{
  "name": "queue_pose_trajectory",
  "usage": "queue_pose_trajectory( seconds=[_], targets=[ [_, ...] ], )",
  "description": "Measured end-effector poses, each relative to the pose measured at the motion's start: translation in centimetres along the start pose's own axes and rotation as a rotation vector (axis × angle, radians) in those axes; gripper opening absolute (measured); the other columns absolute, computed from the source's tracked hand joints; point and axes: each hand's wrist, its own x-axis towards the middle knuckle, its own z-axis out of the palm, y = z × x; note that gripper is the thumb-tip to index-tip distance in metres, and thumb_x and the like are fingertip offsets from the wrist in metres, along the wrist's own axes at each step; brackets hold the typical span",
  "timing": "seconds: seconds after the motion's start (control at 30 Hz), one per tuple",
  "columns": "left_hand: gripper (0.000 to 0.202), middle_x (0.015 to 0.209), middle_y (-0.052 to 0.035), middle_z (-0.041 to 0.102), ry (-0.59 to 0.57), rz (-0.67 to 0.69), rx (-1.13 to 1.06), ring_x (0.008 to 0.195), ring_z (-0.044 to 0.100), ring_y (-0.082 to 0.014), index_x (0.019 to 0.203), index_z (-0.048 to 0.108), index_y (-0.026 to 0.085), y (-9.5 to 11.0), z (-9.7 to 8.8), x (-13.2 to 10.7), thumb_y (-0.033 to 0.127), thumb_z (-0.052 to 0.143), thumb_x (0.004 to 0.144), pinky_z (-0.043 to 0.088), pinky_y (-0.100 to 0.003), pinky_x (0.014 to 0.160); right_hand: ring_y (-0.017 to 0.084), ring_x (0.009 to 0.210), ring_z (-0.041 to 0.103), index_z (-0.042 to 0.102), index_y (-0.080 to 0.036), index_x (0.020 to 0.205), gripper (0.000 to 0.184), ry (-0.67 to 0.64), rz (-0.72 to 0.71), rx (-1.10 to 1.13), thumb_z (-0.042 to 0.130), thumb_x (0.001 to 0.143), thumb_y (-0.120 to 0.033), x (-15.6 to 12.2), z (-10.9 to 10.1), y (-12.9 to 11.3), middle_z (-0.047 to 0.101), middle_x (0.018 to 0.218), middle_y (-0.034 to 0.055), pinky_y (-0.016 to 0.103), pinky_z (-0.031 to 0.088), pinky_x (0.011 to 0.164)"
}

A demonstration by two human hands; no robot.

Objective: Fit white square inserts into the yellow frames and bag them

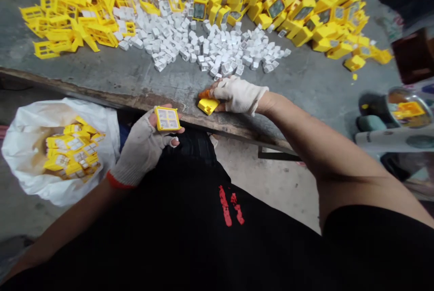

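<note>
My left hand (142,144), in a pale fingerless glove with a red cuff, holds a square yellow frame with whitish panes (168,119) on its fingers, panes facing up. The thumb is held apart from the frame, below it. My right hand (233,94), also in a pale fingerless glove, has its fingers around a yellow plastic block (208,106) at the table's front edge. Something orange covers one of its fingertips. Just beyond this hand lies a heap of small clear-white plastic pieces (224,51).
On the grey table (111,67), open yellow frames (71,24) are piled at the left, and yellow box-shaped parts (305,11) at the right. A white bag (20,146) of yellow pieces with whitish panes stands lower left. A metal container (395,96) stands at the right.
</note>
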Motion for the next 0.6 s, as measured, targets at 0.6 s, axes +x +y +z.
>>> queue_pose_trajectory(
  seconds=[0.6],
  targets=[
    [0.039, 0.133, -0.0110, 0.084, -0.089, 0.028, -0.053, 0.110, 0.081, -0.0289, 0.126, 0.081, 0.023, -0.4, -0.4, -0.3, 0.042, 0.092, 0.093, 0.067, -0.030, 0.066, 0.033, 0.117, 0.079, 0.076, -0.020, 0.148, 0.072, 0.395, -0.130, 0.065, 0.045, 0.114, -0.076, -0.5, -1.2, -9.2, 0.081, 0.127, 0.0170, 0.051, 0.069, 0.102]
  ],
)
